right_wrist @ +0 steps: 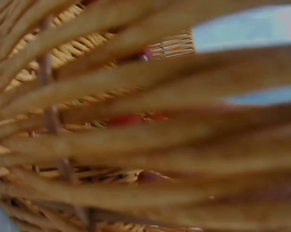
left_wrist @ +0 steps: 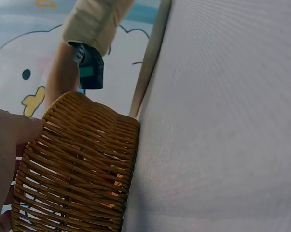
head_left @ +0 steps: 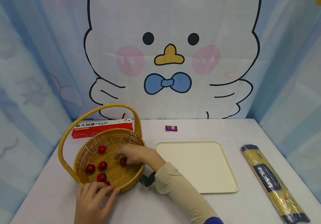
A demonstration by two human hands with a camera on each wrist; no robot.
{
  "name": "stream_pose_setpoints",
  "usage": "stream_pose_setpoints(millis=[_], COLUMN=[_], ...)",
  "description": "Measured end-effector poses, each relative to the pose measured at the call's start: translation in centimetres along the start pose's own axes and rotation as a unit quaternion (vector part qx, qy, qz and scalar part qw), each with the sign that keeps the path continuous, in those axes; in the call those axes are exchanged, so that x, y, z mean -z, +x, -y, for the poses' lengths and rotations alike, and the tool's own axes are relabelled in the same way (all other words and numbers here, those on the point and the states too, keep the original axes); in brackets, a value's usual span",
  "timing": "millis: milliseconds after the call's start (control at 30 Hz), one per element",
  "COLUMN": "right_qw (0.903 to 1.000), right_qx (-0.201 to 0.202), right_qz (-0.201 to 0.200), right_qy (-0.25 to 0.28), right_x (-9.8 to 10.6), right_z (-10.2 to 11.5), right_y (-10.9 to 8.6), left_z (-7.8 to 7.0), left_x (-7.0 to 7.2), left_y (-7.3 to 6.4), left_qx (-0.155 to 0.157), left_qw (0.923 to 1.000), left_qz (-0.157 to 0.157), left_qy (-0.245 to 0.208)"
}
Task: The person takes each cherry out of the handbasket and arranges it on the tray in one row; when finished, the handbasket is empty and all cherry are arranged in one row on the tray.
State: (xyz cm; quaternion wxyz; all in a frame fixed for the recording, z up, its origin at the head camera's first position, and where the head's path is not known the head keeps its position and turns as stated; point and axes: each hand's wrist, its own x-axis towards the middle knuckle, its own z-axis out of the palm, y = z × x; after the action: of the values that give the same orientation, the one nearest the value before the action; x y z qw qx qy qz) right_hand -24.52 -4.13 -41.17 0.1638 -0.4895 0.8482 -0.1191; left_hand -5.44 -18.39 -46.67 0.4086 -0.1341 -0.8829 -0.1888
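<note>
A yellow wicker basket (head_left: 126,183) with a tall handle stands at the left of the table, with several small dark-red round fruits (head_left: 90,168) inside. My left hand (head_left: 93,199) holds its near rim; in the left wrist view the thumb (left_wrist: 27,126) lies against the outside of the weave. Reaching in over the right rim, my right hand (head_left: 133,153) has its fingers curled about one small red fruit (head_left: 123,161), which shows between thumb and fingers. The right wrist view looks through blurred wicker (right_wrist: 135,145), so the fingertips are hidden there.
Right of the basket lies a cream tray (head_left: 194,168). A red pasta box (head_left: 101,128) sits behind the basket, a small purple packet (head_left: 171,128) at the back. A long bag of pasta (head_left: 272,183) lies far right. Printed curtains (head_left: 297,77) surround the table.
</note>
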Motion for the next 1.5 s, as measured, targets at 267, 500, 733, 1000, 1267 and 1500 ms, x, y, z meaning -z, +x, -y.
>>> stream_pose_setpoints(millis=[267,500,733,1000,1267,1500], right_qw=[0.9993,0.9993,0.9997,0.9984,0.9951,0.9912], right_qx=[-0.013,-0.015,0.002,0.024,0.020,0.026], right_qz=[0.018,0.014,-0.003,-0.049,-0.095,-0.126], right_qy=[-0.030,-0.031,-0.026,-0.014,0.018,0.034], right_x=[-0.7,-0.7,-0.3,0.9,2.1,3.2], right_z=[-0.1,-0.1,0.2,0.4,0.0,-0.4], right_y=[0.4,0.3,-0.4,-2.0,-4.1,-6.1], left_z=[-0.1,-0.4,-0.4,-0.4,-0.4,-0.4], left_x=[-0.1,-0.1,0.1,0.2,0.2,0.3], left_y=[0.0,0.1,0.1,0.2,0.2,0.2], left_qx=[-0.002,0.000,0.000,0.001,0.008,0.009], left_qw=[1.0000,1.0000,1.0000,1.0000,1.0000,1.0000], left_qz=[0.000,-0.001,0.000,-0.004,-0.002,-0.004], left_qy=[-0.004,-0.008,-0.007,-0.007,-0.004,-0.002])
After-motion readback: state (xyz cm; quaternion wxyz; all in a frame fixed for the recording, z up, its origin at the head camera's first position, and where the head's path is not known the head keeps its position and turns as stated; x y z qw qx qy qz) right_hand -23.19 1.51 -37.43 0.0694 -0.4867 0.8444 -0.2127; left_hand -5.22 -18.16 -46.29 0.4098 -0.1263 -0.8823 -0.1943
